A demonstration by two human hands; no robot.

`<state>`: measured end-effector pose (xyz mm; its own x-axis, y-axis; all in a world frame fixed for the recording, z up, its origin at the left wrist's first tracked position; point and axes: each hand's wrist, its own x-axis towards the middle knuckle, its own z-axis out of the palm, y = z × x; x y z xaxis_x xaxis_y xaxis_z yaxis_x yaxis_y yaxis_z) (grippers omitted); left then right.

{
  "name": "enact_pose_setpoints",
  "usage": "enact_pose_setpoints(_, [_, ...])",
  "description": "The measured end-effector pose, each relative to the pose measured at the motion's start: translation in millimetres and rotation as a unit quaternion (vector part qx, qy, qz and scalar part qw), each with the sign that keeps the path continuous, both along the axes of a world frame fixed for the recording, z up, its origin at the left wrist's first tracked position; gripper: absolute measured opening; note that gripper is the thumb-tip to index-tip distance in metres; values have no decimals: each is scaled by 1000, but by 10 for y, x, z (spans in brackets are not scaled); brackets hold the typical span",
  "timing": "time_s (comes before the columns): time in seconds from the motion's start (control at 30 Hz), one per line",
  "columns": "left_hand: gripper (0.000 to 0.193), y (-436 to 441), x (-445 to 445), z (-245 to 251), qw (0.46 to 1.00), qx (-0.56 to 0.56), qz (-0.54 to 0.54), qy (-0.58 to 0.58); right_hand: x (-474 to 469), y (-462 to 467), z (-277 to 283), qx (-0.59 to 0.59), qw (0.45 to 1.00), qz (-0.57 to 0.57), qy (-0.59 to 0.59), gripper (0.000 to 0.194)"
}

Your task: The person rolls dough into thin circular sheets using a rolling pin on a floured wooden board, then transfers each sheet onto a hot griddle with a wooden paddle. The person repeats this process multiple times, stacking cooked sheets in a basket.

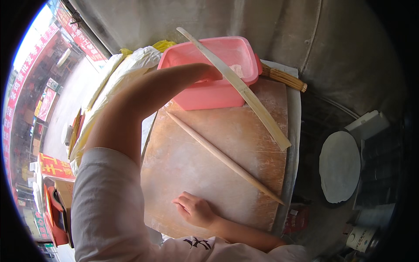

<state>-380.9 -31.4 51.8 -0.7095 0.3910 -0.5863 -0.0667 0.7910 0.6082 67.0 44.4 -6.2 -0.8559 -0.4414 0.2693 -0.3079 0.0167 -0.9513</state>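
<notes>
My left arm reaches over the near wall of a pink plastic tub (209, 96). My left hand (214, 72) is down inside it, its fingers hidden by the wall and by a long flat bamboo strip (237, 83). White flour (237, 70) shows in the tub. The strip slants across the tub, its lower end over the board's right side. My right hand (193, 208) rests, fingers curled, on a floured wooden board (183, 163); nothing shows in it. Beyond that hand, a thin tapered rolling pin (222, 157) lies diagonally on the board.
A bamboo brush (284, 77) lies behind the tub's right side. White cloth (131, 70) is heaped at the left. To the right, a thin round dough sheet (340, 167) lies on a dark round surface. A metal wall (262, 26) stands at the back.
</notes>
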Motion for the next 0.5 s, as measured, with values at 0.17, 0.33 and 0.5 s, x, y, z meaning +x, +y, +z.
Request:
enact_pose_setpoints(0.17, [34, 368, 64, 98, 967, -170, -156, 104, 12, -22, 6, -8, 1000, -15, 7, 12])
enact_pose_setpoints(0.33, [37, 285, 184, 380, 955, -184, -200, 117, 11, -2, -12, 2, 1000, -7, 8, 11])
enact_pose_setpoints(0.5, [48, -767, 621, 1078, 972, 214, 84, -57, 49, -42, 23, 14, 1000, -4, 23, 11])
